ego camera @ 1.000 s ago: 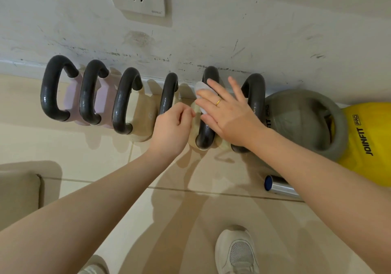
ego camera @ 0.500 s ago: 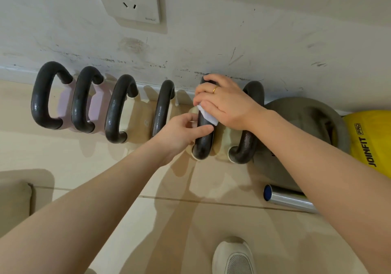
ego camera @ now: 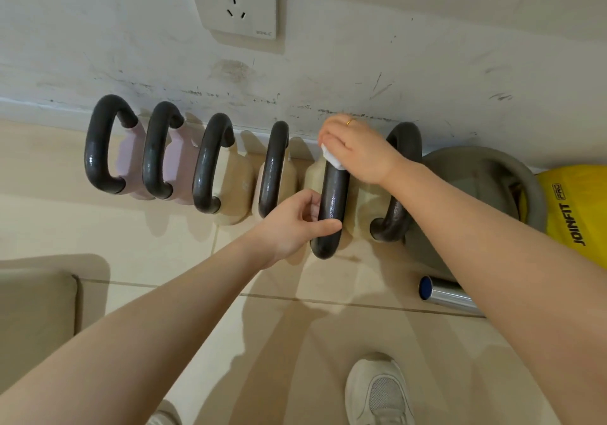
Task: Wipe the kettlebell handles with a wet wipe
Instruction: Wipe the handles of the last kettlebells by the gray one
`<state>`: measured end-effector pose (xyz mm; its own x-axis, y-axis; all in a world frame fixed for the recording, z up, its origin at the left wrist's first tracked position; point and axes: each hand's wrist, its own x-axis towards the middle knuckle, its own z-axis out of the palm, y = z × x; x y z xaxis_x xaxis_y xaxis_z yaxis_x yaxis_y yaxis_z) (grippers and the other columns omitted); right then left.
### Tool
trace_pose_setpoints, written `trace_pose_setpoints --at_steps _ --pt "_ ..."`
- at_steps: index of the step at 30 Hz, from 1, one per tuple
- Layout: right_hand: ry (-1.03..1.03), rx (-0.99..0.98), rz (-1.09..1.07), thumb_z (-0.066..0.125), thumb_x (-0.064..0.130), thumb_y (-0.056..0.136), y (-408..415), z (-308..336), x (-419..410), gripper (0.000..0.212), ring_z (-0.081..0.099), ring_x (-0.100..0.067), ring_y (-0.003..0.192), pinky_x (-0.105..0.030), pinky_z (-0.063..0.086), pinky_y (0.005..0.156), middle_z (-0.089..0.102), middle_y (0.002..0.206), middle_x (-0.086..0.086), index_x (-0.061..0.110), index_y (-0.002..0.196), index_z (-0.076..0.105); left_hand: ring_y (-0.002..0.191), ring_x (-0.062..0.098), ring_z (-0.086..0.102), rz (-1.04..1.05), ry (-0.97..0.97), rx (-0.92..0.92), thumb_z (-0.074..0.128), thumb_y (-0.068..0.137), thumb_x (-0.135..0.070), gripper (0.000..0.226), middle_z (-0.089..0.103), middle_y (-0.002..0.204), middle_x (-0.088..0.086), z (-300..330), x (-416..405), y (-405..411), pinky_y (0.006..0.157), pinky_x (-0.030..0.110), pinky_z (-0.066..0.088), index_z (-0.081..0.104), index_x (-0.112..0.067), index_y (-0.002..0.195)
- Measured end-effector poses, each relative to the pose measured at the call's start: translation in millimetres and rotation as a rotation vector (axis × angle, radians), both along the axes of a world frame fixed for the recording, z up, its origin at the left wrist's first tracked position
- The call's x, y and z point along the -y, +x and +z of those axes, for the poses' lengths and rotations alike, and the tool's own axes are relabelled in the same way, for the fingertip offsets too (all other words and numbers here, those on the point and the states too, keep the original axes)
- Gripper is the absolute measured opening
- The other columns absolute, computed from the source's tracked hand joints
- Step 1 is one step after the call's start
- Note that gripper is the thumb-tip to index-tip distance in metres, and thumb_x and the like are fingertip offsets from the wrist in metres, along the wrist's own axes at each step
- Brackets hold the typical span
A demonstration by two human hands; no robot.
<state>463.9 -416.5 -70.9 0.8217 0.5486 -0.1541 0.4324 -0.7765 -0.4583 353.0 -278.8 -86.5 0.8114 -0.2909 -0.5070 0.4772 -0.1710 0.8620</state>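
right hand point(ego camera: 359, 152) curled round wet wipe point(ego camera: 332, 159) on kettlebell handle point(ego camera: 331, 207), left hand point(ego camera: 294, 224) pinching same handle lower down, yellow ball point(ego camera: 578, 207) reads "JOINFIT PRO"

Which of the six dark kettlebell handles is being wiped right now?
The fifth handle from the left: the right hand presses the white wipe on its top and the left hand steadies it. The others stand untouched.

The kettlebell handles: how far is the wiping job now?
In hand: the right hand presses the wet wipe round the far end of the fifth handle from the left, while the left hand grips its near end. The four handles to the left shine, perhaps already wiped; that is uncertain. Left: the sixth handle and the grey kettlebell beside it.
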Motion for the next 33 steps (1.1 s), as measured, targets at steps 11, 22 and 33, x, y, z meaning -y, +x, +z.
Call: trace_pose_setpoints --at_steps 11,22,33 --pt "0.368 -0.216 -0.566 0.026 0.022 0.1 -18 -1 -26 0.039 0.052 -0.024 0.102 -0.03 0.04 0.085 0.057 0.111 -0.014 0.0 0.113 0.056 0.08 0.015 0.049 -0.022 0.044 0.063 0.067 0.082 -0.018 0.026 0.05 0.086 0.007 -8 -9 -16 0.079 0.026 0.044 0.055 -0.008 0.103" --pt "0.8 -0.755 -1.143 0.042 0.006 0.091 -24 18 -31 0.012 0.061 -0.028 0.093 -0.042 0.05 0.09 0.062 0.092 -0.011 0.006 0.093 0.054 0.091 0.025 0.061 -0.063 0.056 0.113 0.063 0.084 -0.025 0.025 0.062 0.107 0.028 -3 -10 4 0.095 0.042 0.047 0.062 -0.012 0.106" --pt "0.744 -0.674 -1.207 0.048 0.022 0.093 -26 6 -21 0.026 0.059 -0.028 0.1 -0.039 0.047 0.088 0.059 0.096 -0.009 0.004 0.11 0.055 0.071 0.013 0.056 0.16 0.041 -0.047 0.068 0.081 -0.026 0.024 0.057 0.072 -0.002 -5 14 23 0.074 0.023 0.046 0.06 -0.006 0.092"
